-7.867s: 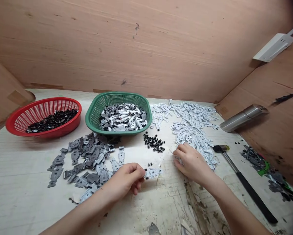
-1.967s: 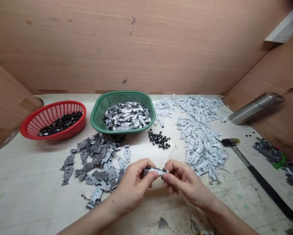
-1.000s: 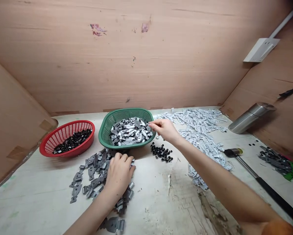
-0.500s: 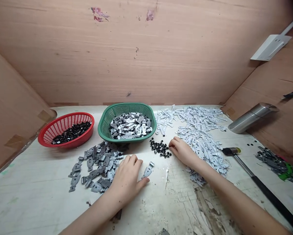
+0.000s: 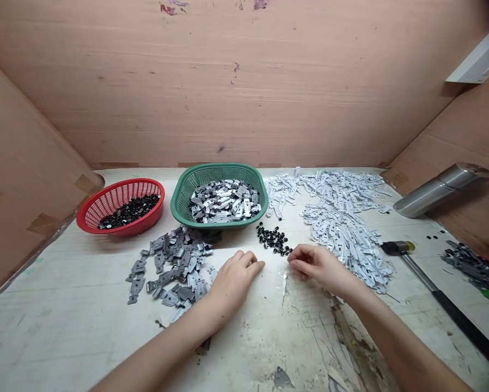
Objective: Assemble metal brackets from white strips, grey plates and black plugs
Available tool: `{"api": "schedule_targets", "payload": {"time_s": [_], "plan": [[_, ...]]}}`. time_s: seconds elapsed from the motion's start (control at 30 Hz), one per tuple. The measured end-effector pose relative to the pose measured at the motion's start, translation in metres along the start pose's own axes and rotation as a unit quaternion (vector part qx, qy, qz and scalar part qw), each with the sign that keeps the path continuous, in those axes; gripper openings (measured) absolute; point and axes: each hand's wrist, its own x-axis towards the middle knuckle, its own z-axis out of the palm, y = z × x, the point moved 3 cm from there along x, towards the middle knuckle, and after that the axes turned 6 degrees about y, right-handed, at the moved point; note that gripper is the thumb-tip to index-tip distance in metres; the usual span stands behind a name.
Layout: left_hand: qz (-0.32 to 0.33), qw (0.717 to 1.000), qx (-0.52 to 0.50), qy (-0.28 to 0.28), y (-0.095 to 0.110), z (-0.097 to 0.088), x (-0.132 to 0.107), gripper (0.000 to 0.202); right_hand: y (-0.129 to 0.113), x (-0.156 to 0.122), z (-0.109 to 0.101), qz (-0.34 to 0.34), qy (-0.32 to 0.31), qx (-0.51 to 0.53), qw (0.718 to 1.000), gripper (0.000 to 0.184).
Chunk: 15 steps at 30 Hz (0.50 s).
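My left hand [image 5: 237, 276] rests low over the table, its fingers curled together, palm down; whatever is under them is hidden. Beside it on the left lies a loose heap of grey stamped metal plates [image 5: 183, 267]. My right hand [image 5: 320, 268] is closed in a pinch just in front of a small pile of black parts [image 5: 272, 238]; anything between the fingertips is too small to make out. To the right of this hand spreads a large heap of thin, pale metal strips [image 5: 342, 239].
A green basket [image 5: 178, 209] holds assembled-looking metal pieces, and a red basket [image 5: 90, 222] holds black parts. At right are a hammer [image 5: 428, 280], a leaning steel cylinder [image 5: 436, 191] and dark metal pieces [image 5: 469, 267]. Board walls [image 5: 228, 109] enclose the table.
My right hand has drawn back from the black parts towards me, fingers pinched. My left fingers have closed up, and the grey plate seen beside them is now out of sight. The view has shifted slightly.
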Motion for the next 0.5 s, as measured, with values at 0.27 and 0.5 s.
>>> {"api": "schedule_targets", "payload": {"time_s": [0.27,0.5], "plan": [[-0.296,0.851,-0.434,0.008,-0.003,0.003,-0.015,0.016,-0.029,-0.03,0.013,-0.012,0.053,0.117,0.992,0.015],[-0.345,0.718,-0.604,-0.021,0.009,0.007,-0.017,0.032,-0.058,-0.052,0.035,-0.248,0.152,-0.078,0.953,0.014]]}}
